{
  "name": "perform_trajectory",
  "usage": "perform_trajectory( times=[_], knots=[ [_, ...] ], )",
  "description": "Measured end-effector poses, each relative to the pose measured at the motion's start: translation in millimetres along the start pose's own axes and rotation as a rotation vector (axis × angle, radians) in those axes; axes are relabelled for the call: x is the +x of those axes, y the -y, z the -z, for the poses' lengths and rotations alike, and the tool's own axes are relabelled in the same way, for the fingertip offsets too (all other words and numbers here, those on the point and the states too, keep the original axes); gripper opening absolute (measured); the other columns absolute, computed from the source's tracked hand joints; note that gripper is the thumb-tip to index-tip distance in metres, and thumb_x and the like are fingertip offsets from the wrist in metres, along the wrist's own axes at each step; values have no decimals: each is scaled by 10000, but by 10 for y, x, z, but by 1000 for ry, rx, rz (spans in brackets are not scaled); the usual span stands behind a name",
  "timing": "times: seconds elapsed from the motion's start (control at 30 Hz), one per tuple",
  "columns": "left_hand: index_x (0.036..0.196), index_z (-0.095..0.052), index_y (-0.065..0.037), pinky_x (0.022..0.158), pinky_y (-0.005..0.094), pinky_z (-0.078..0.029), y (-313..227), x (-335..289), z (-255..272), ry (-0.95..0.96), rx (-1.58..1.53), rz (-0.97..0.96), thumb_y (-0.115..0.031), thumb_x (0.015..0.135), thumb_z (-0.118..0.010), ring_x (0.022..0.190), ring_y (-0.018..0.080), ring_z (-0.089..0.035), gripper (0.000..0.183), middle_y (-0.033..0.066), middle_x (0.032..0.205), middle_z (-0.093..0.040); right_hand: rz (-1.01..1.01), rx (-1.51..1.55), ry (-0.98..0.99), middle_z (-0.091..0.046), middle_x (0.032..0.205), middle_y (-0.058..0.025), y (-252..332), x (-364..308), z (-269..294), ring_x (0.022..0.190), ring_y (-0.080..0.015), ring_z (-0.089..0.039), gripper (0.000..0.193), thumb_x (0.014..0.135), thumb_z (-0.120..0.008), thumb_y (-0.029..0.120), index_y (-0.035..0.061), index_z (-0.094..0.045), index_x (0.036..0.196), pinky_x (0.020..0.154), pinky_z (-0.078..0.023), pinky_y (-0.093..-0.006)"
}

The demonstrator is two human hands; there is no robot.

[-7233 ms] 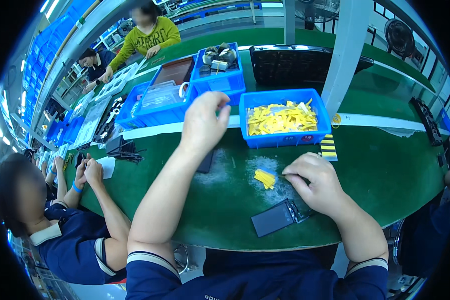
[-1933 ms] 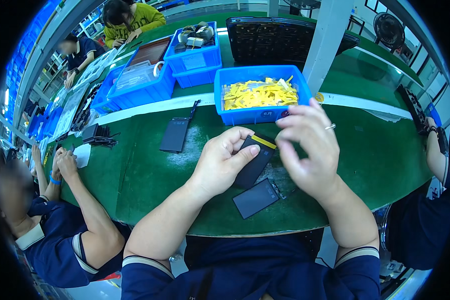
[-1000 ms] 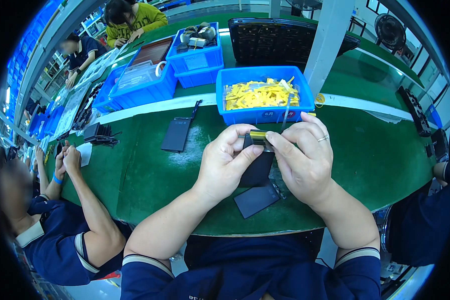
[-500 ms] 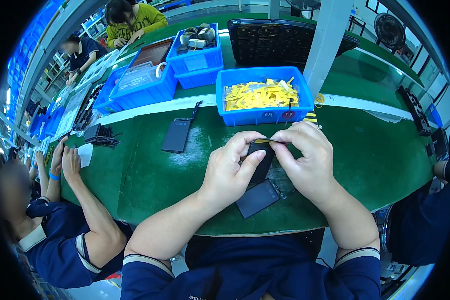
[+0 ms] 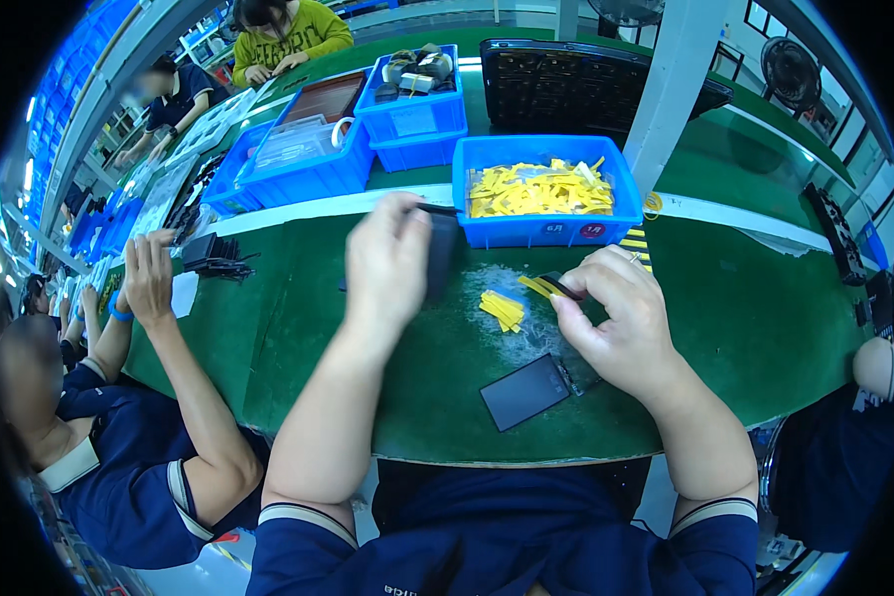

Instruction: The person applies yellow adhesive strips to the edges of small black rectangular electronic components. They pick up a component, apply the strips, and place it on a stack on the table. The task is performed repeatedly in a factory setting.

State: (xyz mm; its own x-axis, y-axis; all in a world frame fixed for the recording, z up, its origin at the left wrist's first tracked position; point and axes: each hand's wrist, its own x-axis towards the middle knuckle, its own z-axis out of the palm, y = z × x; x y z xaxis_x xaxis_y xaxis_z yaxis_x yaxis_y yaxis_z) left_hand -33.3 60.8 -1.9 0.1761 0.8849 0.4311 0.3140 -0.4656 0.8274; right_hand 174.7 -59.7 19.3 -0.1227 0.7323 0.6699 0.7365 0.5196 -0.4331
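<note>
Left hand [image 5: 385,260] closed round dark flat device [image 5: 440,256], held upright above desk [image 5: 298,328] just before blue bin [image 5: 541,199] of yellow strips. Right hand [image 5: 616,318] pinches small tool and yellow strip [image 5: 538,287] near loose strip pile [image 5: 502,310]. Dark flat panel [image 5: 524,391] lies near front edge.

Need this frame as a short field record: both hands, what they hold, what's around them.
left hand: raised over the table, gripping a flat black device
right hand: pinching a yellow strip with a dark tool
between hands: small pile of yellow strips on the green table
near right hand: flat black panel lying on the table
behind: blue bin filled with yellow strips
left side: a co-worker's hands over the table
</note>
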Motion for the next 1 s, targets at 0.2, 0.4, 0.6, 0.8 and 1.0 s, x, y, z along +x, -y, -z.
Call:
perform_trajectory(
  times=[0.2, 0.4, 0.6, 0.8, 1.0],
  knots=[
    [1011, -613, -3, 809, 430, -471, 347, 309, 339, -118, 626, 136, -174, 839, -553, 855, 367, -629, 250, 194, 912, -659, -97, 6, 112, -573, 727, -101, -64, -18, -33, 706, -274, -560, 95, 710, -679, 48, 9, -603, 755, 646, -434, -380],
    [997, -640, -1, 714, 273, -483, -163, 59, 89, 37, 179, -132, -173, 794, -660, 780, 151, -598, 267, 76, 921, -636, -356, 190, 138, -594, 743, -119, -64, 17, -25, 727, -257, -586, 134, 743, -673, 96, -13, -609, 784, 650, -452, -356],
    [1012, -614, -8, 679, 232, -482, -436, -253, -161, 422, -1, -367, -39, 799, -656, 768, 120, -595, 219, 61, 854, -607, -358, 271, 232, -601, 765, -120, -70, 23, -5, 731, -250, -598, 154, 748, -679, 120, -11, -620, 804, 662, -465, -347],
    [1062, -561, -3, 659, 212, -474, -330, -258, -248, 583, -477, 132, -38, 864, -614, 740, 68, -568, 208, -1, 839, -581, -220, 273, -20, -624, 781, -91, -107, 2, -53, 737, -218, -616, 94, 765, -683, 74, 1, -663, 819, 665, -476, -316],
    [974, -578, -17, 647, 293, -488, -102, -215, -381, 474, 231, 42, -73, 803, -658, 724, 141, -590, 197, 51, 814, -586, -279, 237, -103, -626, 772, -86, -75, 35, 36, 713, -190, -603, 83, 767, -686, 49, -1, -672, 832, 657, -469, -292]
  ],
)
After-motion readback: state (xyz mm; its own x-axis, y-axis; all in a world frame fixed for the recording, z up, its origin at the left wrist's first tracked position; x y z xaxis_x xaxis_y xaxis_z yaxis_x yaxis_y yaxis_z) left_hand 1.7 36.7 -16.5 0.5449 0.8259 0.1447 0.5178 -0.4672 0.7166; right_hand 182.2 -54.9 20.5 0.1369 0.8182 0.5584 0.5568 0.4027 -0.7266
